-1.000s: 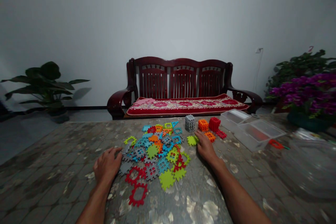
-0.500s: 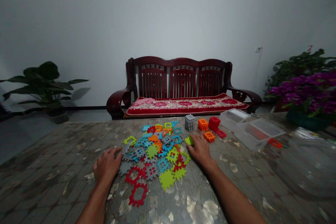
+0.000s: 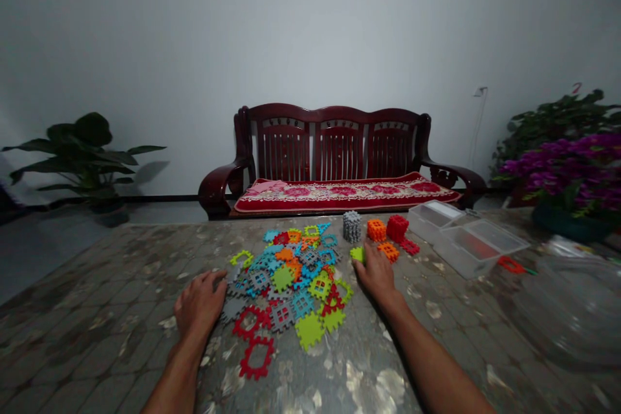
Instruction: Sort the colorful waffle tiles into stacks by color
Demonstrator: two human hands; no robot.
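Observation:
A heap of flat toothed plastic tiles (image 3: 291, 278) in red, green, blue, grey and orange lies on the patterned table (image 3: 97, 310). My left hand (image 3: 200, 307) rests at the heap's left edge, fingers curled, touching a grey tile. My right hand (image 3: 377, 273) lies at the heap's right side, its fingers closed on a light green tile (image 3: 358, 253). Just beyond it stand a grey block (image 3: 352, 226), an orange cube (image 3: 376, 230) and a red cube (image 3: 396, 228) built of tiles, with loose orange and red tiles (image 3: 395, 250) beside them.
A clear plastic box (image 3: 478, 247) and its lid (image 3: 433, 215) sit at the right, with an orange tile (image 3: 510, 264) near them. A clear dome-shaped cover (image 3: 572, 310) is at far right. Behind the table are a wooden bench (image 3: 334, 162), a plant (image 3: 85, 155) and purple flowers (image 3: 572, 171).
My right hand slid left onto the green tile, then moved it a little right and away, toward the grey block. My left hand has stayed put.

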